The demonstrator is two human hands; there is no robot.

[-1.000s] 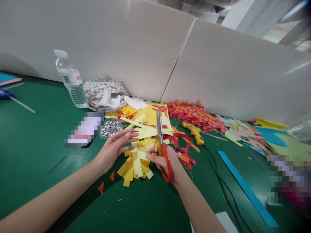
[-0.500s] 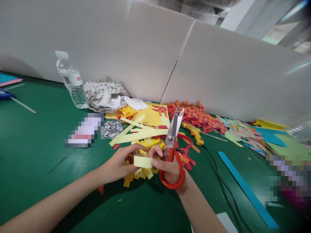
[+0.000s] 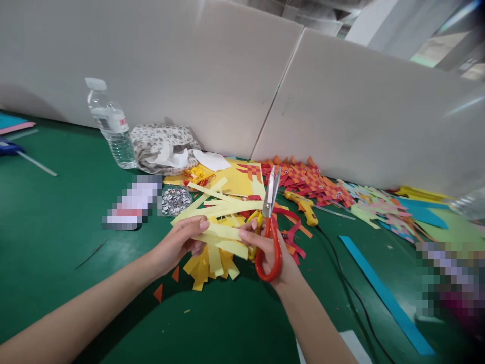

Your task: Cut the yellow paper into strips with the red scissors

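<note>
A pale yellow paper strip (image 3: 222,232) is stretched between my two hands. My left hand (image 3: 182,237) pinches its left end, with the thumb on top. My right hand (image 3: 267,247) grips the scissors (image 3: 273,245), while its fingertips hold the right end of the strip. The scissors have a red handle, and their blades point up and away. A yellow handle-like part shows beside the red one; its lower part is hidden by the fingers. Beneath my hands lie short yellow paper pieces (image 3: 200,265), and longer pale strips (image 3: 212,205) lie just beyond.
A yellow glue gun (image 3: 305,208) with a black cord lies to the right, near a blue strip (image 3: 386,293). Woven orange paper shapes (image 3: 314,182) pile against the partition (image 3: 182,60). At left stand a water bottle (image 3: 111,126) and a bag of googly eyes (image 3: 175,201).
My left hand has moved left and turned over. The paper strip, curled between the hands before, now lies flat and stretched. The scissors have tipped slightly and their blades look closer together.
</note>
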